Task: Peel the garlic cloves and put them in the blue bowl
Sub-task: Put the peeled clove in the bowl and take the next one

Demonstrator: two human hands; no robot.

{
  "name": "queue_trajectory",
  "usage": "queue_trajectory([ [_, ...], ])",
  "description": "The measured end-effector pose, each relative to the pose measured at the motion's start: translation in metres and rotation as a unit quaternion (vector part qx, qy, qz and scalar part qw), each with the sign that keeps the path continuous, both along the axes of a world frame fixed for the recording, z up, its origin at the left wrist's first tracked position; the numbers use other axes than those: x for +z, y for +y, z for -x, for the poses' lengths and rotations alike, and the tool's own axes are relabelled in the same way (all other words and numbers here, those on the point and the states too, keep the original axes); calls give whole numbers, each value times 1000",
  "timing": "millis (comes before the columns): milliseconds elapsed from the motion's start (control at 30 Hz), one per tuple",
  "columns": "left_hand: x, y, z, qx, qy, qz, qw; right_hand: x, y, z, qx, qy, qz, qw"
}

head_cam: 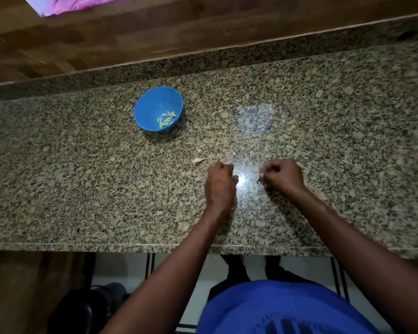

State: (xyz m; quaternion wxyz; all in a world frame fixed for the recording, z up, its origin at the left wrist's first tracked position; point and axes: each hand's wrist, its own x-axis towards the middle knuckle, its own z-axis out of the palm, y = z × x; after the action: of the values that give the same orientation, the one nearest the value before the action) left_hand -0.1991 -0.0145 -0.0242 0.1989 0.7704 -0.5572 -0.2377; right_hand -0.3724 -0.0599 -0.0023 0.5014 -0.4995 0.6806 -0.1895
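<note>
The bowl [158, 108] on the counter [82, 179] holds peeled cloves [166, 120], behind-left of both hands.

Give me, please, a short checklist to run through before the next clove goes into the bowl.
1. Bowl upright on the counter, mouth open: ok.
2. Room in the bowl, only a few peeled cloves at the bottom: ok.
3. Path from the hands to the bowl free of objects: ok.
4. Left hand holding a clove: cannot tell, fingers curled and hiding it.
5. Right hand pinching something small at its fingertips: ok, though skin or clove: cannot tell.
6. Skins kept outside the bowl: ok.
</note>
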Motion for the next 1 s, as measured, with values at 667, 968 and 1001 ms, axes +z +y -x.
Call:
queue_trajectory([
  [667, -16, 46, 62, -181, -50, 112, 976, -6, 9, 42, 32, 22, 22, 999],
  [968, -21, 45, 32, -58, -157, 96, 981, -13, 10, 49, 3, -46, -15, 999],
  [1001, -22, 45, 34, -48, -169, 97, 980, -14, 10, 50, -7, -65, -29, 997],
])
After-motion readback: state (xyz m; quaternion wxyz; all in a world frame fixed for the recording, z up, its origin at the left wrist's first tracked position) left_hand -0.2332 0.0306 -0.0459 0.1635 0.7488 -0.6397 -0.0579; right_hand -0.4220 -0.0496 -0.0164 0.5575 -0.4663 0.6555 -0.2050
